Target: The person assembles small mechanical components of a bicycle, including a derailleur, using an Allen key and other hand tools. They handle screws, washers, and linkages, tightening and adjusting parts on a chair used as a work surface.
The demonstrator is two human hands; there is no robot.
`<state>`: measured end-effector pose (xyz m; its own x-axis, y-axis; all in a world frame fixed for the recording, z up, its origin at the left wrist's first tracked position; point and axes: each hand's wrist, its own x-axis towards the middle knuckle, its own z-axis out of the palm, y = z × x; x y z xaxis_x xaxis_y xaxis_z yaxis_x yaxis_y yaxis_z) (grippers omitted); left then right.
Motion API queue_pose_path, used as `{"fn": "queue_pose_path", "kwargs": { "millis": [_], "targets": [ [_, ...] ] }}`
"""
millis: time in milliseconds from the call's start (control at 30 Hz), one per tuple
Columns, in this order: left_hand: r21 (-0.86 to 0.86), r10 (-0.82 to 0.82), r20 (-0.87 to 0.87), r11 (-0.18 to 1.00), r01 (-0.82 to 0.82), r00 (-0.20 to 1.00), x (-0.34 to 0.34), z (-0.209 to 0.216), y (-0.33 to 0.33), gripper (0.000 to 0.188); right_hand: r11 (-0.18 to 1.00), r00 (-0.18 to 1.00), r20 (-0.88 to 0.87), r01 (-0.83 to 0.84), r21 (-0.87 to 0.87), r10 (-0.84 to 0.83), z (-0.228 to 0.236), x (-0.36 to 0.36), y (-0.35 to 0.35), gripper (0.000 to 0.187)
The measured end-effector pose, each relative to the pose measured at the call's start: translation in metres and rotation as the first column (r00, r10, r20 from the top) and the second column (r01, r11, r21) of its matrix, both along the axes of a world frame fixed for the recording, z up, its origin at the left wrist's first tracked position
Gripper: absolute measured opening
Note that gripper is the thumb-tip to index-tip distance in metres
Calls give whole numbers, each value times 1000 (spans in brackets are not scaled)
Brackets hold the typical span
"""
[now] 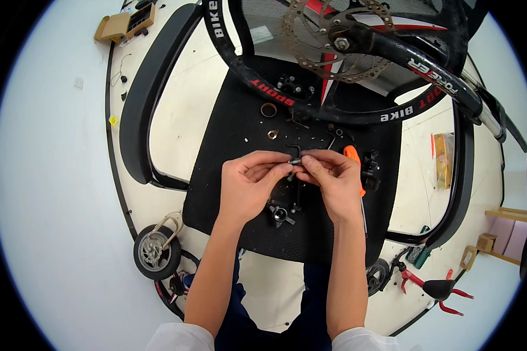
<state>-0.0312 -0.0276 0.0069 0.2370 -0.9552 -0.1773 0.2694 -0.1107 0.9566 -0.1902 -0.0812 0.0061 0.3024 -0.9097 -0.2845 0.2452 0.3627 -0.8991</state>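
Above a black chair seat (240,240), my left hand (247,182) and my right hand (336,182) meet fingertip to fingertip. Both pinch a small silvery metal pin-like part (295,161), largely covered by the fingers. Just beyond the fingertips lies a black hex key (294,147). Beside my right hand is a screwdriver with an orange handle (351,153), partly hidden by that hand. A dark round metal fitting (280,215) sits on the seat, nearer to me. Farther out are a metal ring (268,110) and a small coppery nut-like piece (272,134).
A black bicycle wheel (357,114) with a brake disc (290,29) and fork (404,55) rests over the seat's far part. Chair armrests (136,105) flank both sides. Black mechanical parts (370,169) lie right. On the floor are a small wheel (157,251) and an open box (126,24).
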Motion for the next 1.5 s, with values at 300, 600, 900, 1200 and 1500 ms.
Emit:
{"fn": "queue_pose_path", "kwargs": {
  "millis": [300, 600, 900, 1200, 1500],
  "targets": [
    [-14, -23, 162, 1000, 25, 987, 23, 1, 9, 17, 990, 988, -71, -141, -31, 138, 2, 16, 4, 19],
    [201, -196, 691, 977, 75, 696, 48, -12, 15, 16, 938, 868, -388, 215, -271, -311, -3, -33, -23, 18],
    [257, -295, 723, 954, 152, 625, 48, -12, 17, 19, 905, 685, -633, 92, -415, -360, -20, -46, -40, 15],
    [313, -371, 726, 928, 202, 579, 51, -12, 18, 26, 829, 384, -883, -375, -416, -270, -9, -36, -78, 15],
    [325, -379, 694, 923, 204, 612, 54, -11, 17, 27, 750, 159, -968, -611, -252, -196, -9, -31, -94, 16]
  ]
}}
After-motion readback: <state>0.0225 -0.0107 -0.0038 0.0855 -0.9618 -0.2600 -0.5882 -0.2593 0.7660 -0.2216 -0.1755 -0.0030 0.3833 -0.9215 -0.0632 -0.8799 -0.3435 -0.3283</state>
